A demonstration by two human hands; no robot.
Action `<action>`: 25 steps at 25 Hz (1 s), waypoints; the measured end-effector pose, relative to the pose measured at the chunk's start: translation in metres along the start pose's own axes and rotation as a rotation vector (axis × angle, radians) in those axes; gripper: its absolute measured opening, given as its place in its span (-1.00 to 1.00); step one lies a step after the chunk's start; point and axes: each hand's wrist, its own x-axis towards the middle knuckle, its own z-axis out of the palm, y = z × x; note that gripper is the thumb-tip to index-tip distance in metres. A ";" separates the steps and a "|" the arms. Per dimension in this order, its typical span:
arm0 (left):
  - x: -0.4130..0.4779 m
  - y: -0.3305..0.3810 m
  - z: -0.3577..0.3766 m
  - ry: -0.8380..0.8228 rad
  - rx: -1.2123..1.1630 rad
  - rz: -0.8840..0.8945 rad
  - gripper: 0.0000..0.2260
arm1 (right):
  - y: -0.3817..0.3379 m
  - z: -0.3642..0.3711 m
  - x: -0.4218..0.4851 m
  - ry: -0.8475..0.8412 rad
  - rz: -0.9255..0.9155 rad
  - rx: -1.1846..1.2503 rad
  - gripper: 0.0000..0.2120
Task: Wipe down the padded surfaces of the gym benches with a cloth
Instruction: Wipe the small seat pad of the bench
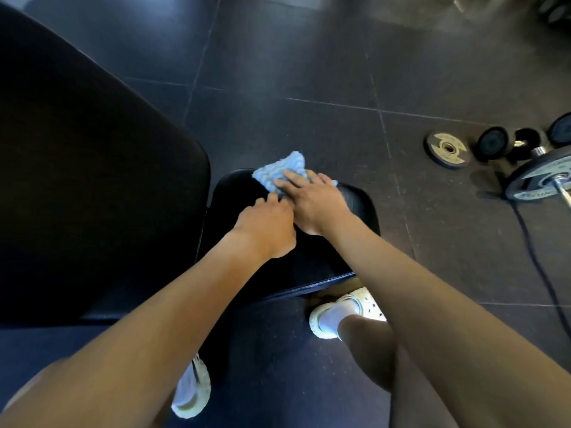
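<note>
A blue cloth with a pale wavy pattern lies at the far edge of the small black padded seat of a gym bench. My right hand lies flat on the cloth with straight fingers pressing it onto the pad. Just beside it, my left hand has its fingers curled at the cloth's near edge; whether they pinch the fabric is hard to see. The bench's large black back pad fills the left of the view.
Dark rubber floor tiles surround the bench. At the right lie a small weight plate, dumbbells, a loaded barbell end and a black cable. My feet in white shoes stand beside the seat.
</note>
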 end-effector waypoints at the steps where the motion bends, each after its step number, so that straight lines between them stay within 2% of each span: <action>1: -0.001 0.007 0.002 0.019 -0.010 0.046 -0.58 | 0.012 -0.002 -0.010 0.013 0.058 0.013 -0.51; 5: -0.010 0.033 0.010 0.045 -0.024 0.182 -0.54 | 0.054 0.000 -0.066 0.126 0.273 0.117 -0.55; 8: -0.014 0.044 0.015 0.072 0.001 0.194 -0.55 | 0.035 0.007 -0.107 0.212 0.473 0.282 -0.57; 10: -0.014 0.048 0.017 0.085 0.014 0.194 -0.55 | 0.019 0.011 -0.125 0.196 0.544 0.259 -0.49; 14: -0.010 0.041 0.019 0.093 -0.032 0.194 -0.53 | 0.048 -0.005 -0.080 0.179 0.432 0.313 -0.58; 17: -0.011 0.036 0.023 0.099 -0.025 0.214 -0.53 | 0.075 -0.026 -0.022 -0.119 0.296 0.416 -0.55; 19: -0.007 0.035 0.023 0.120 -0.032 0.218 -0.56 | 0.078 -0.025 -0.002 -0.204 0.243 0.352 -0.55; 22: -0.006 0.038 0.024 0.135 -0.012 0.194 -0.59 | 0.077 -0.015 -0.013 -0.118 0.328 0.362 -0.57; 25: -0.011 0.042 0.026 0.098 -0.031 0.164 -0.52 | 0.071 -0.005 -0.046 0.022 0.400 0.395 -0.60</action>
